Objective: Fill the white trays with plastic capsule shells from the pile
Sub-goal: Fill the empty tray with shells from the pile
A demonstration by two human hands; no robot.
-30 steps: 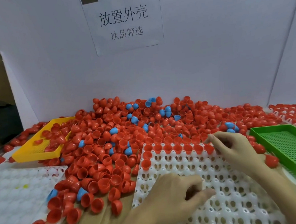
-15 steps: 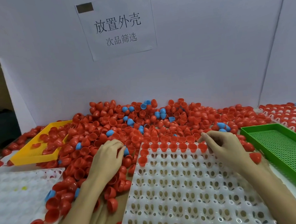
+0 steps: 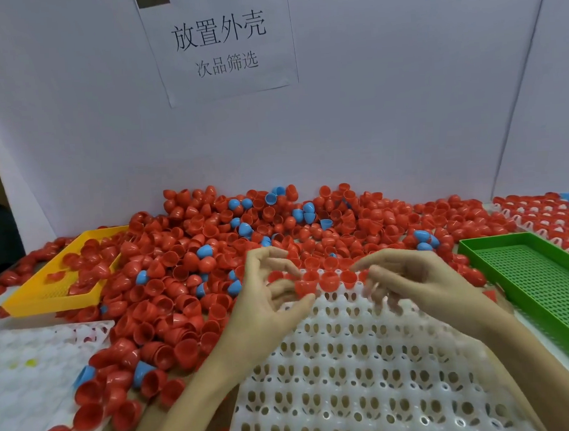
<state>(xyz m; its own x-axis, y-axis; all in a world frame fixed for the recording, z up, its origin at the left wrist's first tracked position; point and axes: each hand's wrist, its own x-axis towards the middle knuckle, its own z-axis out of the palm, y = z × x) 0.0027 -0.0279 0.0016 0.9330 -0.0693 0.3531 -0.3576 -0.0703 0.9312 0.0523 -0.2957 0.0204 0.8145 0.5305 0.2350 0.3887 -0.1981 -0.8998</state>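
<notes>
A white tray (image 3: 369, 376) with rows of egg-shaped holes lies in front of me, and red shells (image 3: 338, 278) fill its far row. Behind and to the left spreads the pile of red capsule shells (image 3: 180, 281), with a few blue ones (image 3: 205, 250) mixed in. My left hand (image 3: 265, 303) is at the tray's far left corner and pinches a red shell (image 3: 306, 286) between thumb and fingers. My right hand (image 3: 410, 281) hovers over the far row just to the right, fingers loosely curled and blurred, with nothing seen in it.
A yellow mesh basket (image 3: 32, 302) holding some red shells sits at the far left. A green mesh basket (image 3: 530, 283) stands at the right, with filled trays (image 3: 543, 213) behind it. A second white tray (image 3: 25, 364) lies at the near left. A paper sign (image 3: 222, 42) hangs on the white back wall.
My left hand moved from the tray's near edge into the pile, then right to the tray's far corner, now with a red shell. My right hand shifted slightly along the far row.
</notes>
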